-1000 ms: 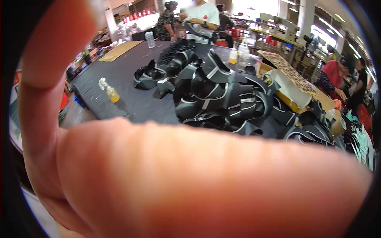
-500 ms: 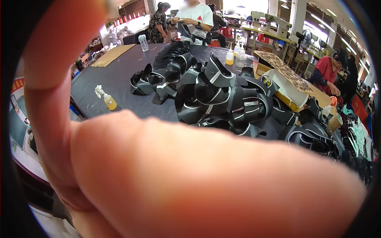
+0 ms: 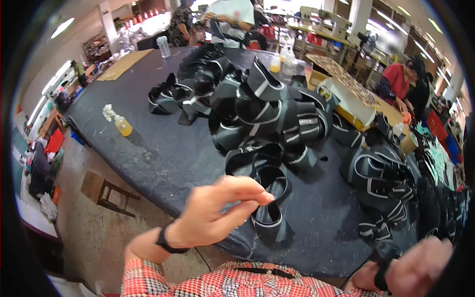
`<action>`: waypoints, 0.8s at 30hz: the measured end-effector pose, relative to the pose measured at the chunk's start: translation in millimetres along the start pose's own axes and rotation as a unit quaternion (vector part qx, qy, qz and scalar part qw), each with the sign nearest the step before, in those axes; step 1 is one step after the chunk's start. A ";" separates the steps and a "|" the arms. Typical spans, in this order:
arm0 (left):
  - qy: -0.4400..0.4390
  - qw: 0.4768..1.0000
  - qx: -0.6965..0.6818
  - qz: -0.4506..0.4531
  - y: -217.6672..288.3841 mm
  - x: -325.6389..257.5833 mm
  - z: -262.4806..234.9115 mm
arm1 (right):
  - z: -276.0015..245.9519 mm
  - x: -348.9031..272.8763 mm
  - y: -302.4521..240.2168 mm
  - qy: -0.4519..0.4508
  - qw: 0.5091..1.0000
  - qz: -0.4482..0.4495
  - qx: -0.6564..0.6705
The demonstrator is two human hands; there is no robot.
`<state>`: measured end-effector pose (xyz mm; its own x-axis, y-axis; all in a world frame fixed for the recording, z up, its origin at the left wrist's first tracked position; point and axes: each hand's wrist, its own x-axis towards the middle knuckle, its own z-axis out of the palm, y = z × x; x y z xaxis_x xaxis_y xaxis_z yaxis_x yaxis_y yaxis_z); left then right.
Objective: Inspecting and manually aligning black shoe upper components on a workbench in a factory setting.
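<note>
My left hand [image 3: 220, 210], with a dark band at the wrist, is over the near part of the dark table. Its thumb and fingertips are pinched together; whether anything thin is between them cannot be made out. Just beyond and under those fingertips lies a curved black-and-grey fabric piece [image 3: 274, 225], shaped like a loop. My right hand [image 3: 420, 265] is at the lower right, near the table's edge, smeared by motion, so its fingers do not read clearly. A larger heap of black-and-grey fabric pieces with pale trim [image 3: 262, 109] covers the middle of the table.
More such pieces [image 3: 381, 173] pile up on the right. A bottle of yellow liquid [image 3: 122, 126] stands at left, another [image 3: 275, 63] at the back. An open box [image 3: 351, 109] sits at far right. A wooden stool [image 3: 106, 193] is left of the table. Other people work beyond.
A hand that filled much of the view close up has gone from there. Both my hands now show lower down, and the near table and stool have come into sight.
</note>
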<state>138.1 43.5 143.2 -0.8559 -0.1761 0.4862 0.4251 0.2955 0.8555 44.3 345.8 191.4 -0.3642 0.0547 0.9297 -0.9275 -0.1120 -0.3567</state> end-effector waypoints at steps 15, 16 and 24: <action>0.030 0.913 -0.211 -0.347 -121.0 -59.1 48.8 | 49.6 -138.3 179.5 -0.093 0.719 0.685 0.071; 0.026 0.912 -0.212 -0.349 -119.2 -53.3 50.1 | 56.5 -137.0 188.8 -0.101 0.716 0.686 0.082; 0.005 0.900 -0.220 -0.376 -117.2 -40.0 72.5 | 108.3 -136.0 276.4 -0.090 0.671 0.721 0.146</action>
<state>101.2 84.0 10.5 -0.9488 -0.1801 -0.2597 -0.1953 -0.3116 0.9299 -153.3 200.0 -23.7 -0.8246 -0.4378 -0.3584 0.4450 -0.1107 -0.8886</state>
